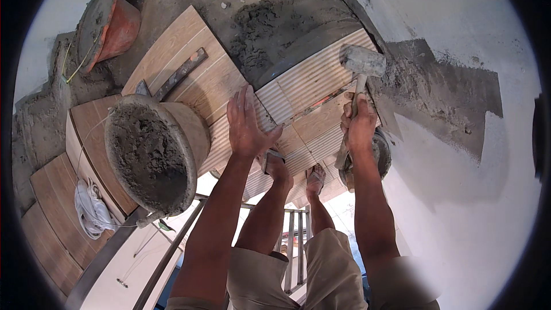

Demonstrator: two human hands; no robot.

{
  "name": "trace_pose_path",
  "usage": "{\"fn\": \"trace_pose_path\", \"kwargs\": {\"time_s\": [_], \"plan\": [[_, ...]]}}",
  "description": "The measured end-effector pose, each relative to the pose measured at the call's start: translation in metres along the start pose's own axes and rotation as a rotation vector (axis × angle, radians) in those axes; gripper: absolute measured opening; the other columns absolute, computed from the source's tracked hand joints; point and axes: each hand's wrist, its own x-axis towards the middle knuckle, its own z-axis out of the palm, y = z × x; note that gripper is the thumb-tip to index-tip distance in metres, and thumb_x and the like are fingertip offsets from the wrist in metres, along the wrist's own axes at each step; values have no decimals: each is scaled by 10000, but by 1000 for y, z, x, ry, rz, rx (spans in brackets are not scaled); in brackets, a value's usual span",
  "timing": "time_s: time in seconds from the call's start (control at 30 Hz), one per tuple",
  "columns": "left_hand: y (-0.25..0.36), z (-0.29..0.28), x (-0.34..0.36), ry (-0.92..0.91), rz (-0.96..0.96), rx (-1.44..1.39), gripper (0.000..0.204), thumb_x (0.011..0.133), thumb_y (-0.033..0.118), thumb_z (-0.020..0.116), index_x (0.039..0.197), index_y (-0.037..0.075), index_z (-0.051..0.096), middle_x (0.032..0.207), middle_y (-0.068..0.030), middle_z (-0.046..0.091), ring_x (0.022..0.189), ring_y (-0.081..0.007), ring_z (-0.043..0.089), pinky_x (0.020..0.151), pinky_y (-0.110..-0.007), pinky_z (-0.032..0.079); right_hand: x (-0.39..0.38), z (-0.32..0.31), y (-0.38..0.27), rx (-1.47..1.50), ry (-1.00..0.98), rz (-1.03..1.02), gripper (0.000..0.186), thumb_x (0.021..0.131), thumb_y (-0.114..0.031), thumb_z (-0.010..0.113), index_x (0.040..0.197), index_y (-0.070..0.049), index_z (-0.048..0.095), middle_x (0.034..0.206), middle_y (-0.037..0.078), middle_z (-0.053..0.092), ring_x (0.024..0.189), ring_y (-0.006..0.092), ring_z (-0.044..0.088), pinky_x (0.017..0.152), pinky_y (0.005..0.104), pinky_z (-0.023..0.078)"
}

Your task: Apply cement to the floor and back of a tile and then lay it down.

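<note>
Ribbed tile: on the stair step beside the wet mortar bed. Left hand: arm extended, fingers spread, palm flat on tile. Right hand: fist closed on rubber mallet, head raised. Mortar bucket at left

Tan wood-grain tiles, pale ribbed-stripe tile, grey mortar in a grey-crusted bucket, orange bucket, grey mallet, white wall.

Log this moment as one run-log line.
left hand: flat on ribbed tile | right hand: grips mallet above tile | mortar bucket: left
</note>
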Motion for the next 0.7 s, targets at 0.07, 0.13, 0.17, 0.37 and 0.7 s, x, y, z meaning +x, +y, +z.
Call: {"fn": "trace_pose_path", "kwargs": {"time_s": [0.07, 0.13, 0.17, 0.37, 0.7], "plan": [[1, 2, 1, 28, -35, -25, 1144, 600, 320, 909, 1547, 14, 344, 1593, -217, 358, 1450, -426, 352, 1215, -594, 231, -2, -1, -1, 0, -8, 13, 383, 1085, -397, 467, 1116, -50, 626, 665, -27, 482, 475, 87, 397, 422, 267, 307], [0, 2, 3, 62, 24, -70, 1122, 591, 313, 908, 1535, 28, 372, 1581, -234, 360, 1438, -438, 356, 1201, -593, 255, -5, -2, 3, 84, 3, -47, 370, 1094, -395, 474, 1070, -78, 663, 676, -22, 504, 468, 80, 407, 412, 259, 312], [1, 1, 3, 60, 21, -68, 1122, 591, 313, 908, 1535, 28, 372, 1581, -234, 360, 1438, -438, 356, 1201, -593, 255, -3, -1, 4, 83, 2, -44, 370, 1094, -395, 474, 1070, -78, 663, 676, -22, 504, 468, 80, 407, 412, 259, 312], [0, 1, 2, 48, 43, -8, 1041, 586, 315, 906, 1493, 65, 459, 1576, -227, 371, 1422, -451, 368, 1178, -598, 294, 7, 7, -1, -8, 57, 4, 407, 1085, -416, 453, 1110, -50, 628, 662, -26, 483, 463, 89, 387, 420, 272, 299], [-1, 2, 2, 57, 73, 5, 1020, 559, 301, 903, 1443, 26, 476, 1562, -234, 396, 1416, -463, 384, 1178, -610, 295, 6, 4, 6, -78, 45, -67, 390, 1100, -396, 448, 1110, -59, 646, 640, -44, 452, 460, 67, 376, 415, 259, 295]]}}
